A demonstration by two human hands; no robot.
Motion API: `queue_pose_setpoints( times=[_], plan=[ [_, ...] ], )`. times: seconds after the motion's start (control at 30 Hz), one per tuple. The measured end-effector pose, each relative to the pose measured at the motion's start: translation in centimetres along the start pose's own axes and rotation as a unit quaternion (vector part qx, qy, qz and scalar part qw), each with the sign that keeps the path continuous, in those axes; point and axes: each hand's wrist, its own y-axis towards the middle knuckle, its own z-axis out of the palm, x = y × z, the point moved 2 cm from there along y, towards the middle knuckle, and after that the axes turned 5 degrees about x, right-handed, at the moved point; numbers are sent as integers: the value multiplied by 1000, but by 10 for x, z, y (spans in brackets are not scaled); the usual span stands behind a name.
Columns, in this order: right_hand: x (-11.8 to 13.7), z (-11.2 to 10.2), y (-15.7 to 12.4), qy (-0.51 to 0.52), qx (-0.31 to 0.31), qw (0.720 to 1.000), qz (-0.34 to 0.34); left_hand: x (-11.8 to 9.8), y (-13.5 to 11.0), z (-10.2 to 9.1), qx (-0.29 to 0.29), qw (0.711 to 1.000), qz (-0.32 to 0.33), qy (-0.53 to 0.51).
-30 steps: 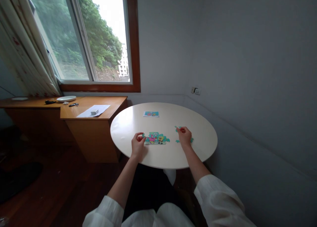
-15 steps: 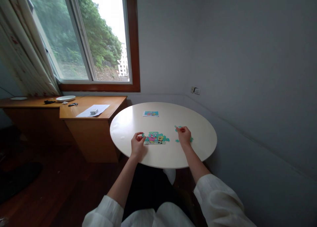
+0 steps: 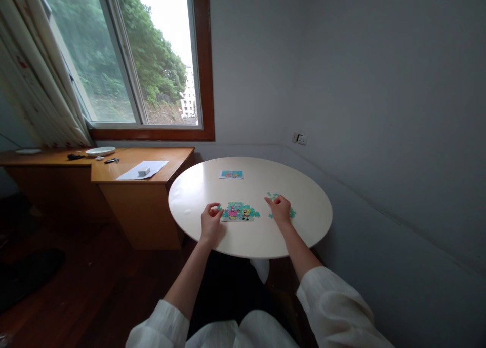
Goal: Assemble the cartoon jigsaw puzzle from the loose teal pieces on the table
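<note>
A partly joined jigsaw puzzle (image 3: 239,212) with cartoon figures on green lies near the front of the round white table (image 3: 243,241). At its left edge, my left hand (image 3: 211,220) pinches a small green puzzle piece (image 3: 219,207) between thumb and fingers. My right hand (image 3: 280,209) is over the loose puzzle pieces (image 3: 292,213) to the right, thumb and forefinger brought together and pointing left. Whatever is between those fingertips is too small to make out. The hand covers part of the loose pieces.
A small picture card (image 3: 231,175) of the cartoon lies farther back on the table. To the left, a wooden desk (image 3: 178,158) holds a white plate (image 3: 100,151), a paper sheet (image 3: 157,166) and a small white box (image 3: 144,171). A grey wall borders the right side.
My right hand has shifted slightly left and its fingertips now sit off the upper group of loose pieces. My left hand has stayed at the puzzle's left edge.
</note>
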Motion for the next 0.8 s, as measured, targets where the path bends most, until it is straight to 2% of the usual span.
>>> queue_pose_setpoints(
  times=[0.37,0.47,0.53,0.63,0.7,0.8],
  plan=[
    [5,1,-2,0,7,1000,-4,2,1,-1,2,1000,3,4],
    [10,6,-5,-8,55,998,-22,2,1,-1,0,1000,4,9],
    [16,10,-9,-56,105,991,-64,1,1,-1,-3,1000,5,12],
    [23,16,-16,-166,150,963,-150,1,1,-1,-2,1000,6,14],
    [26,18,-18,-215,152,948,-179,1,1,-1,-5,1000,7,11],
    [25,19,-19,-244,138,943,-179,1,1,-1,-4,1000,8,10]
  ],
)
